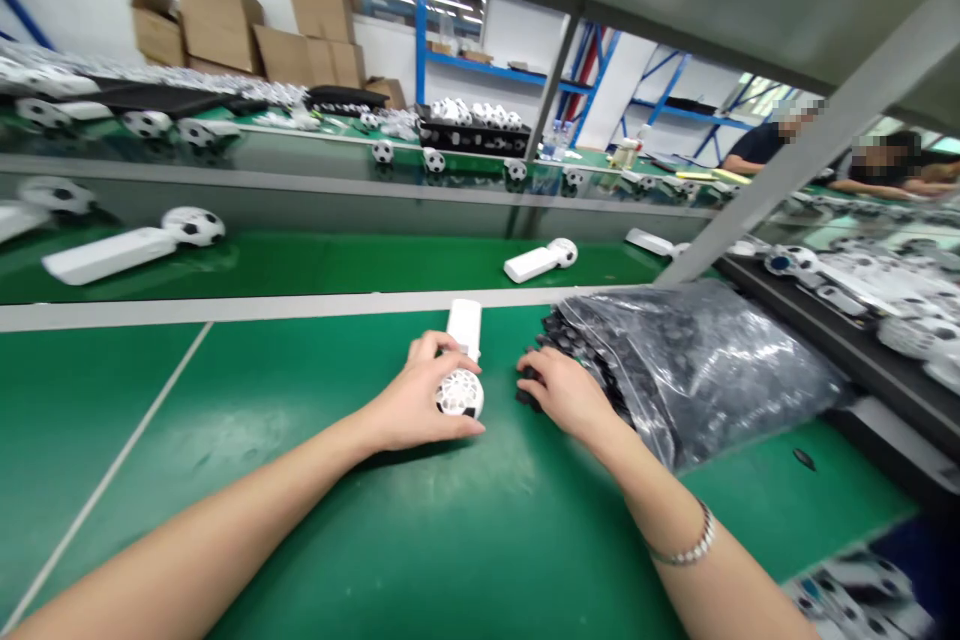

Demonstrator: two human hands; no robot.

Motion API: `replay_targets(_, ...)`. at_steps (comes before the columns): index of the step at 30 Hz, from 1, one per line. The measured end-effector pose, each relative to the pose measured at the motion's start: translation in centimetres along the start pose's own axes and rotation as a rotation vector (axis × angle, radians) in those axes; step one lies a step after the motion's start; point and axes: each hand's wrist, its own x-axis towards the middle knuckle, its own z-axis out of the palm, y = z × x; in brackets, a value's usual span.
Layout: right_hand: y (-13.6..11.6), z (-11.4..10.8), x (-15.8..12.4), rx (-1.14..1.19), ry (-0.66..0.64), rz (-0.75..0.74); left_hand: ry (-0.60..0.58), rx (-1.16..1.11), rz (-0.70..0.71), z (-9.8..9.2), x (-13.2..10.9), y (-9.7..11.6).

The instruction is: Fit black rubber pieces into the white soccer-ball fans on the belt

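A white handheld fan with a round, football-patterned grille head lies on the green work surface in front of me. My left hand curves around the head, thumb on the near side and fingers on the far side. To its right, my right hand has its fingers curled down on small black parts by the mouth of a clear plastic bag. More black parts spill from that opening. The shape of the piece under my fingertips is partly hidden.
Other football-headed fans lie on the green strip beyond a pale edge. At right stands a black tray piled with white parts. A grey post slants across the right. One loose black piece lies near the bag. Co-workers sit far right.
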Motion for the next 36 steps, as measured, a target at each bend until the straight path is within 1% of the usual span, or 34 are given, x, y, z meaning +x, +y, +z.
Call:
replay_targets(2, -0.1, 0.2, -0.1, 0.023, 0.025, -0.037, -0.068, -0.056, 0.102, -0.7, -0.1, 0.1)
replay_targets(4, 0.1, 0.4, -0.1, 0.047, 0.05, -0.064, -0.097, -0.09, 0.151, -1.0, -0.3, 0.1)
replay_targets(5, 0.2, 0.6, 0.0, 0.063, 0.054, -0.079, -0.079, -0.084, 0.14, -1.0, -0.4, 0.1)
replay_targets(8, 0.3, 0.7, 0.0, 0.151, 0.115, -0.107, 0.011, -0.044, 0.028, -0.7, -0.6, -0.2)
replay_targets(10, 0.0, 0.5, -0.3, 0.258, 0.143, -0.072, 0.017, -0.057, -0.015, -0.6, -0.7, -0.4)
replay_targets(12, -0.5, 0.3, -0.6, 0.393, 0.114, -0.016, -0.001, -0.082, -0.002, -0.7, -0.8, -0.6)
replay_targets(14, -1.0, 0.4, -0.9, 0.546, 0.053, 0.016, -0.005, -0.092, 0.037, -0.9, -0.8, -0.7)
replay_targets(16, -1.5, 0.6, -1.0, 0.698, -0.014, 0.008, -0.003, -0.108, 0.062, -1.1, -0.8, -0.7)
replay_targets(18, -1.7, 1.0, -1.0, 0.783, -0.067, -0.029, 0.017, -0.129, 0.044, -0.9, -0.8, -0.5)
replay_targets(20, -1.9, 1.2, -1.0, 0.755, -0.055, -0.109, 0.066, -0.142, -0.002, -0.5, -0.8, -0.3)
replay_targets(23, -2.1, 1.2, -0.9, 0.604, 0.088, -0.262, 0.143, -0.125, -0.045, 0.2, -0.6, -0.1)
replay_targets(25, -2.2, 1.1, -0.9, 0.558, 0.157, -0.326, 0.165, -0.107, -0.04, 0.5, -0.5, 0.0)
replay_targets(30, -2.6, 1.2, -0.6, 0.568, 0.233, -0.369, 0.123, -0.098, -0.002, 0.5, -0.3, -0.1)
replay_targets(33, -2.9, 1.6, -0.4, 0.547, 0.232, -0.45, 0.089, -0.093, 0.02, 0.3, -0.1, -0.4)
replay_targets(36, -3.2, 1.9, -0.2, 0.544, 0.233, -0.482, 0.071, -0.08, 0.025, 0.2, 0.0, -0.5)
